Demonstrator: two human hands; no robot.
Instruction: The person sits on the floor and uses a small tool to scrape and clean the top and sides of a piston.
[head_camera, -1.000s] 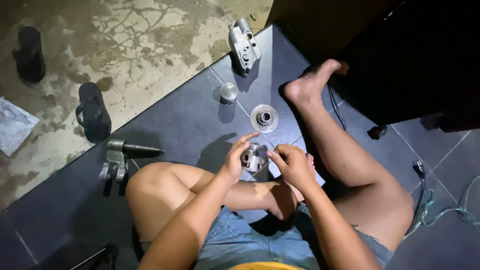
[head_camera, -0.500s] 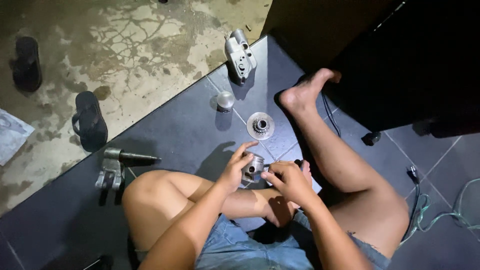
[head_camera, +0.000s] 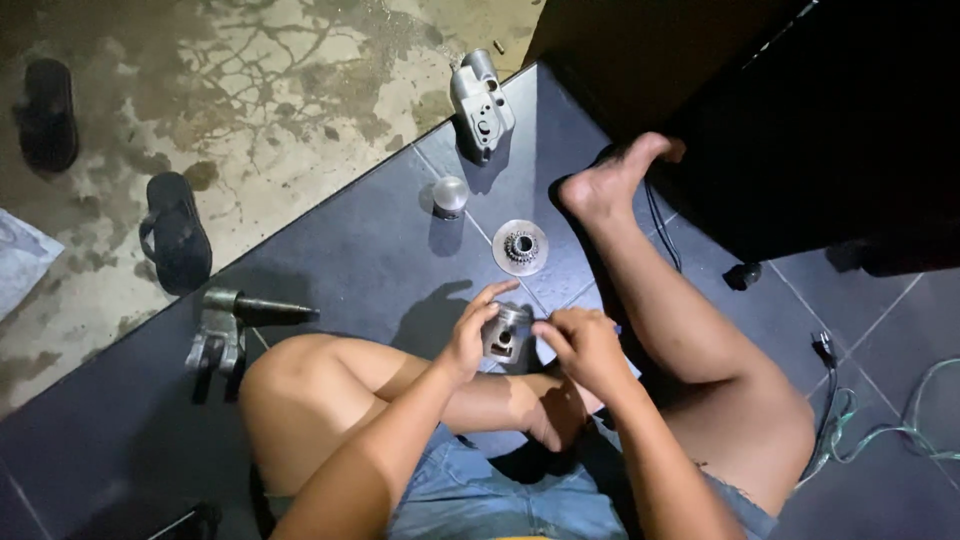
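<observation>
I sit on a dark tiled floor (head_camera: 360, 250) with one leg folded and the other stretched out. My left hand (head_camera: 473, 330) grips a small grey metal cylinder, a piston (head_camera: 506, 333), from its left side. My right hand (head_camera: 580, 345) is closed at the piston's right side, fingers pinched against it. Both hands hold it just above my folded shin. Whether the right fingers hold a small part is hidden.
On the tiles ahead lie a round metal disc with a toothed hub (head_camera: 520, 247), a small metal cap (head_camera: 450, 194) and a grey cast housing (head_camera: 481, 102). A metal shaft part (head_camera: 235, 325) lies at the left. Two sandals (head_camera: 175, 230) rest on the concrete. Cables (head_camera: 880, 430) trail at the right.
The view has shifted slightly. My hands have drawn a little closer together on the piston and my right hand has turned over it.
</observation>
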